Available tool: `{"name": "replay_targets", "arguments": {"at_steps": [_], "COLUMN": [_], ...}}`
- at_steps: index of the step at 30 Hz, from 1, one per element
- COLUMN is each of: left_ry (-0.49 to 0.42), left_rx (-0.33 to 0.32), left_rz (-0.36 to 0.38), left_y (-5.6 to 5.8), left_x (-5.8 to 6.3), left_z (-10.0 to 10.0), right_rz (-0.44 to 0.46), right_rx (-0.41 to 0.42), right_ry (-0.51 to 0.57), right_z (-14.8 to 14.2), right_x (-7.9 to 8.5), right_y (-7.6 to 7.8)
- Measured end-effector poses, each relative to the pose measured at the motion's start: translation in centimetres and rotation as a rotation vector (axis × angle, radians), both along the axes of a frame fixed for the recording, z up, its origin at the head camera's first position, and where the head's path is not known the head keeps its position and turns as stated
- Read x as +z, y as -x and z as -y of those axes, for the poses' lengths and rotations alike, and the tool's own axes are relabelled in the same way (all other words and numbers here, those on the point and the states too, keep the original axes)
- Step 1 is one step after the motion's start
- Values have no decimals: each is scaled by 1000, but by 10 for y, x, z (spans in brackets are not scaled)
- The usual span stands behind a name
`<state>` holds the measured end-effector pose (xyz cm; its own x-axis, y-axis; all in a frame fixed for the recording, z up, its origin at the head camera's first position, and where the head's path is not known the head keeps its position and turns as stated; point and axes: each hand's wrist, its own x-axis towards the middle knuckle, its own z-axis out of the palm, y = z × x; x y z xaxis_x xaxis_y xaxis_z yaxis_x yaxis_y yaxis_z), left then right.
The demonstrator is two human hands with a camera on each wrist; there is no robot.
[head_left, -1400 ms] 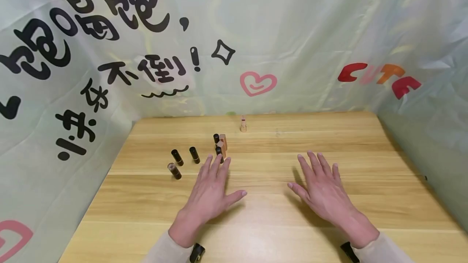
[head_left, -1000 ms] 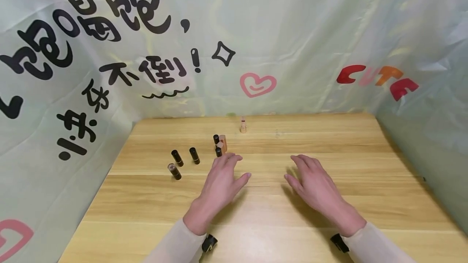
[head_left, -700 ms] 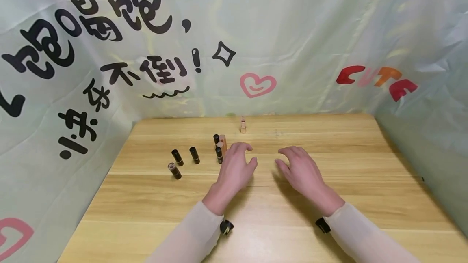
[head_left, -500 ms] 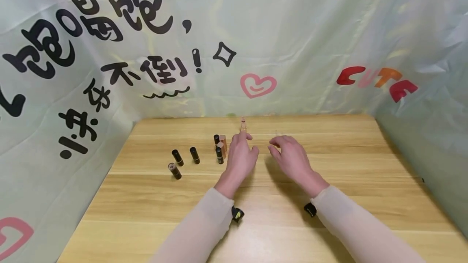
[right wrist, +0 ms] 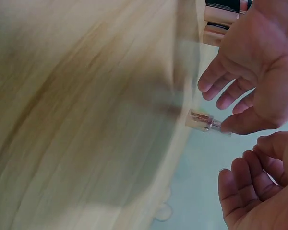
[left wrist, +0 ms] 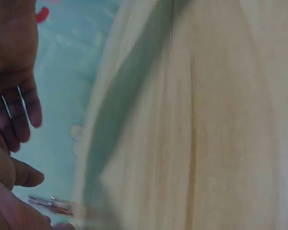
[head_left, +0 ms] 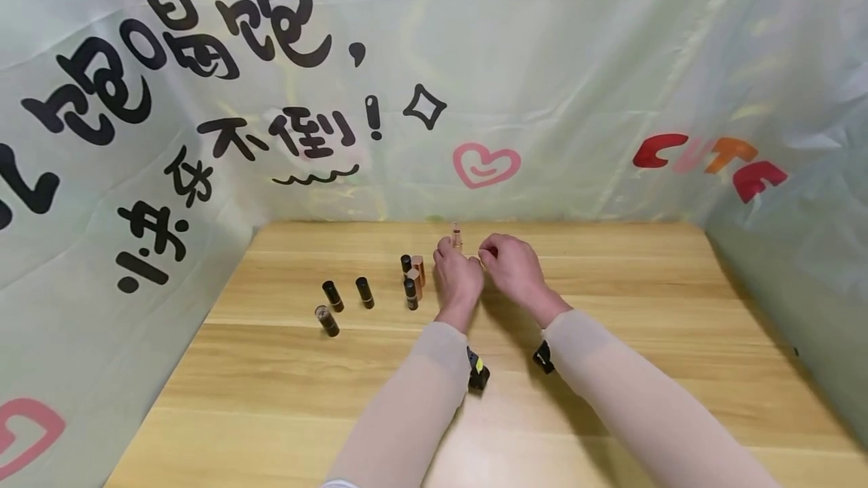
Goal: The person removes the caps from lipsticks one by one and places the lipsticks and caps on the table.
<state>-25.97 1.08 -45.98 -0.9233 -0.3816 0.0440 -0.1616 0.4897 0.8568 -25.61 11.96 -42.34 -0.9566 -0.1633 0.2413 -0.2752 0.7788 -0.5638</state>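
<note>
At the back of the wooden table, a small rose-gold lipstick tube (head_left: 457,236) stands upright with its slim part on top. My left hand (head_left: 458,269) is right in front of it. In the right wrist view its thumb overlaps the top of the lipstick tube (right wrist: 201,120); whether they touch, I cannot tell. My right hand (head_left: 514,266) is just to the right, fingers loosely bent and close to my left thumb. From the left wrist, the fingers of my right hand (left wrist: 17,62) look relaxed, with nothing seen between them.
Left of my hands stand black lipstick tubes (head_left: 411,294) close against rose-gold ones (head_left: 418,269). Farther left are several more dark tubes (head_left: 328,321). A printed cloth wall (head_left: 563,96) borders the wooden table (head_left: 271,413) at the back and sides.
Both hands have moved forward to the back of the table and closer together. Their spread fingers have become loosely bent. The lipstick tubes stand where they stood.
</note>
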Motion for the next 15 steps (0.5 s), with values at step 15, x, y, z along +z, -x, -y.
{"name": "replay_targets", "arguments": {"at_steps": [15], "left_ry": [-1], "left_rx": [28], "left_rz": [30], "left_y": [27], "left_x": [-16], "left_z": [7], "right_rz": [65], "right_rx": [-36], "right_ry": [102], "right_z": [3], "right_x": [-12], "right_y": [25]}}
